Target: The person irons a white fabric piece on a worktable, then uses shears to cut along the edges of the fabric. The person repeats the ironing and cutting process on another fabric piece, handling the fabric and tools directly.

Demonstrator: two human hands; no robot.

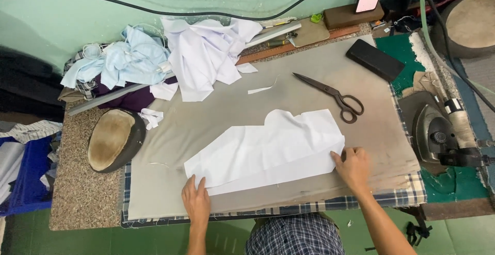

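Observation:
A cut piece of white fabric (273,149) lies flat on the grey padded ironing surface (319,74). My left hand (196,201) rests flat with fingers together on the fabric's lower left corner. My right hand (352,166) presses on the fabric's right edge, fingers bent at the cloth's corner. Neither hand lifts the cloth.
Black scissors (335,96) lie behind the fabric. An iron (435,134) sits at the right. A black rectangular block (375,59) lies at the back right. White cloth (206,54) and light blue cloth (124,59) are piled at the back left, beside a round padded form (114,139).

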